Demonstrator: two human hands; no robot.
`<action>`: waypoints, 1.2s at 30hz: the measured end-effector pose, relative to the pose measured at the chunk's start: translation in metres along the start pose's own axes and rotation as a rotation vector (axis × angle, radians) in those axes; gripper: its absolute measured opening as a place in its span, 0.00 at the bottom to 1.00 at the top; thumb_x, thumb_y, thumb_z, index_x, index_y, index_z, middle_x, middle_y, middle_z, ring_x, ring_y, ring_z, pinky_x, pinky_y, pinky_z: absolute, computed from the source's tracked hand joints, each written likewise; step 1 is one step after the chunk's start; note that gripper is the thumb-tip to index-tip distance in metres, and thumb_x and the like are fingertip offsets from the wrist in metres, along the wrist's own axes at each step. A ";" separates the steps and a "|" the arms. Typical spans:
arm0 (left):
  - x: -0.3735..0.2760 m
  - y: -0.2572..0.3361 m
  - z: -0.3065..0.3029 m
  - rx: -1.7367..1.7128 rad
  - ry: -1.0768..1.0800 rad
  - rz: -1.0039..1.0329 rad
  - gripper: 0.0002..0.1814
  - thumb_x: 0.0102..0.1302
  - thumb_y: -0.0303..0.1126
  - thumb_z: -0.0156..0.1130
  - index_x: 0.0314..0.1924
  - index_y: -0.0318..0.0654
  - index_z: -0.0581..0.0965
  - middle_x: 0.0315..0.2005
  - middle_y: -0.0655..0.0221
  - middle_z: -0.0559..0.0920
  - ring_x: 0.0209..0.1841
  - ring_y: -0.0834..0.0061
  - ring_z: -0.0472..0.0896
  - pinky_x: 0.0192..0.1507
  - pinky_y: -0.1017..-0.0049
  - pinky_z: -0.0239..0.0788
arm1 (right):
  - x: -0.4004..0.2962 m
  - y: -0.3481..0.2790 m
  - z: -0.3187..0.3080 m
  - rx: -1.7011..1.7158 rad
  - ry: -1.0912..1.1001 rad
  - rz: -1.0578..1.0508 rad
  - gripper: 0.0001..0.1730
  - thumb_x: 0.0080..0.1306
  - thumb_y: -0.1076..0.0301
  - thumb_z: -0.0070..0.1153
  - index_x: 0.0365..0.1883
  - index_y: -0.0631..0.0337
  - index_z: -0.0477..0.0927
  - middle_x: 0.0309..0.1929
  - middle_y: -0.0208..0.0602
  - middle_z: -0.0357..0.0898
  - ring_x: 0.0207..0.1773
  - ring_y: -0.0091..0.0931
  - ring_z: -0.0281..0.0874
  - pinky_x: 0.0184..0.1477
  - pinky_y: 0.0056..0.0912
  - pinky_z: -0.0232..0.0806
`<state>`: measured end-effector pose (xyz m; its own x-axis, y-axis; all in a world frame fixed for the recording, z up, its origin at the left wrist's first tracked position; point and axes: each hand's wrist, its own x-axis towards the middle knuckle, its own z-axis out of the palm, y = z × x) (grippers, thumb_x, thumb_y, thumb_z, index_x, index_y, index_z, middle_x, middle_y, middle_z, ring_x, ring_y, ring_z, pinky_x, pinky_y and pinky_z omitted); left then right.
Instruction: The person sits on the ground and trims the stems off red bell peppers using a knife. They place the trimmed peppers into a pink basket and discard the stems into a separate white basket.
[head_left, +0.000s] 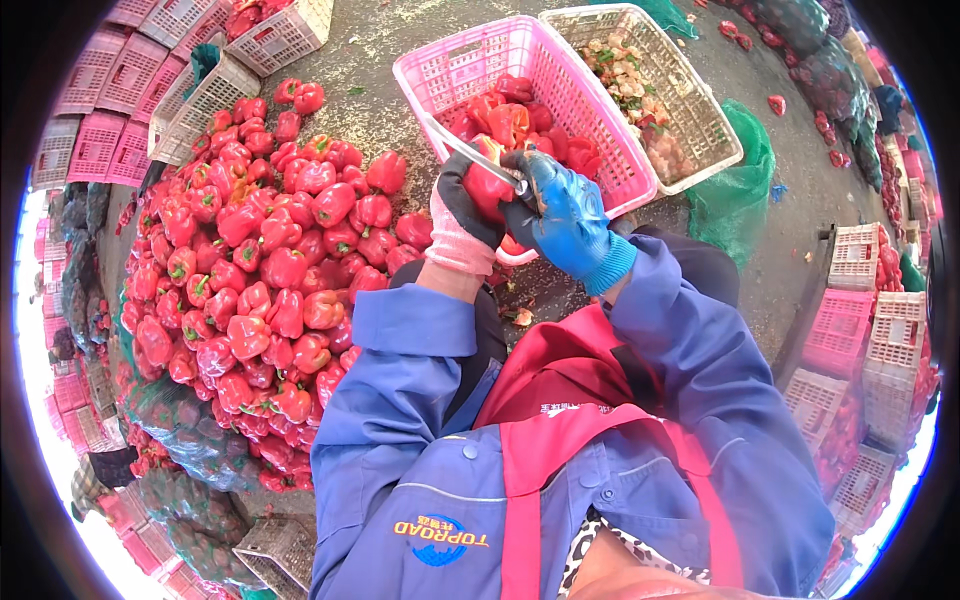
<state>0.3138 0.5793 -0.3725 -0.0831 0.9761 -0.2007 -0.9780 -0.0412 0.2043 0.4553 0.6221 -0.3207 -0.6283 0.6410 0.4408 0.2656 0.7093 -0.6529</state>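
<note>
My left hand, in a pink glove with black coating, grips a red bell pepper. My right hand, in a blue glove, is shut on a knife whose blade crosses over the pepper towards the upper left. Just beyond both hands stands a pink plastic crate with several red peppers in it, some of them cut open. Against its right side is a whitish crate holding pale and green pepper scraps. A large heap of whole red peppers lies to my left.
Green netting lies on the floor beside the whitish crate. Filled mesh sacks border the heap. Crates are stacked at the far left and right. Pale seeds and trimmings litter the concrete floor.
</note>
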 end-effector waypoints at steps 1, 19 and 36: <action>0.001 -0.001 -0.001 0.034 0.040 0.028 0.18 0.69 0.42 0.53 0.49 0.36 0.76 0.42 0.59 0.84 0.44 0.61 0.83 0.52 0.63 0.75 | 0.002 0.005 0.004 -0.020 0.043 -0.043 0.20 0.55 0.69 0.63 0.46 0.61 0.75 0.31 0.49 0.80 0.38 0.49 0.80 0.36 0.46 0.72; -0.090 0.140 -0.020 0.378 0.001 0.336 0.24 0.74 0.43 0.49 0.64 0.40 0.71 0.55 0.54 0.75 0.58 0.55 0.74 0.64 0.53 0.64 | -0.004 0.182 -0.153 0.741 0.220 0.649 0.19 0.66 0.61 0.59 0.52 0.61 0.78 0.44 0.31 0.81 0.49 0.27 0.82 0.33 0.17 0.61; -0.207 0.017 -0.325 1.225 1.821 -0.443 0.68 0.34 0.65 0.78 0.70 0.35 0.58 0.64 0.44 0.68 0.66 0.50 0.69 0.66 0.58 0.63 | 0.014 0.123 -0.106 0.591 -0.022 0.685 0.24 0.71 0.60 0.52 0.61 0.64 0.73 0.54 0.34 0.82 0.48 0.21 0.79 0.34 0.16 0.61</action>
<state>0.2526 0.3067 -0.6391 -0.6976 -0.3283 -0.6369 -0.4821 0.8726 0.0783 0.5563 0.7494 -0.3297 -0.4863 0.8574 -0.1682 0.1712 -0.0953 -0.9806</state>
